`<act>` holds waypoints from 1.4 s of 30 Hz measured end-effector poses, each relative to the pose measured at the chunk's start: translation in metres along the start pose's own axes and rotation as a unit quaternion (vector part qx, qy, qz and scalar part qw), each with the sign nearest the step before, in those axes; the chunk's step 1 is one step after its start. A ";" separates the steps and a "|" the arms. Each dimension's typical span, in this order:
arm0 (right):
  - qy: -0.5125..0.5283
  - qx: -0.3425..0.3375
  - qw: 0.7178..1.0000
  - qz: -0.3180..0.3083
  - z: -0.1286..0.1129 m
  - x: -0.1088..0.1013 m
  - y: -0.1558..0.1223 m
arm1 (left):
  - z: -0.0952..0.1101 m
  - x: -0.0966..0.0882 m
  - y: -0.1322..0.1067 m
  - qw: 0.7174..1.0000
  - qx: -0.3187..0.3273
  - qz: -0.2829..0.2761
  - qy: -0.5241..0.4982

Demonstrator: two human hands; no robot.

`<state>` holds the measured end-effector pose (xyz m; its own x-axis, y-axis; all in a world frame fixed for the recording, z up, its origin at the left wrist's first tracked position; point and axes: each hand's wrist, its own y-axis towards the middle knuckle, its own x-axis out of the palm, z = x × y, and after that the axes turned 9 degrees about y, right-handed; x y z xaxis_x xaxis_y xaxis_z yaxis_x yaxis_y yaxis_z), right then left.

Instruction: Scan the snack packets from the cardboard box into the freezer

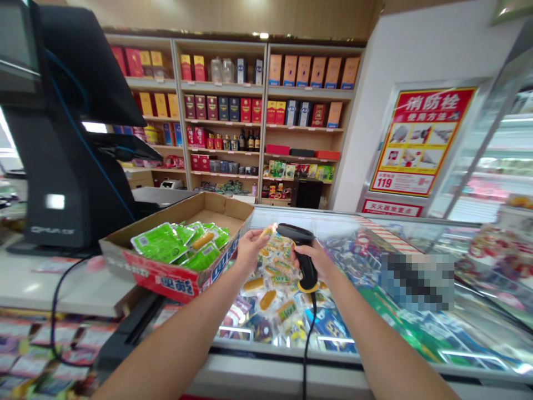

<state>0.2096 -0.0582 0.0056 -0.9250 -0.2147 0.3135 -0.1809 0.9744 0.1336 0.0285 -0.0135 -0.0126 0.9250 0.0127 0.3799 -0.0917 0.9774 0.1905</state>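
In my right hand [314,256] is a black barcode scanner [307,261], gripped by its handle with its head turned left. Opposite its front end, my left hand [250,249] pinches a small yellow wrapped snack [268,229]. A bright spot shows where the snack faces the scanner. Under both hands lie several wrapped yellow snacks [267,300] on or beneath the glass counter; which of the two I cannot tell. Left of my left hand, an open cardboard box [166,280] holds green snack packets [160,243] and one yellow snack [203,240].
The scanner's cable [308,344] hangs over the counter's front edge. A black checkout terminal [70,166] stands at the left, with a loose cable below it. The glass display case [375,328] extends right. Shelves of boxed goods [222,108] line the back wall beside a red poster [422,141].
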 end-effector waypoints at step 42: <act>0.019 -0.006 0.999 -0.039 -0.004 0.025 0.009 | -0.006 -0.016 0.019 0.911 0.178 -0.035 0.371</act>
<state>0.1864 -0.0551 0.0178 -0.8950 -0.2921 0.3370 -0.2474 0.9539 0.1698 0.0141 0.0065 -0.0209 0.9161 0.2200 -0.3351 -0.0139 0.8529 0.5219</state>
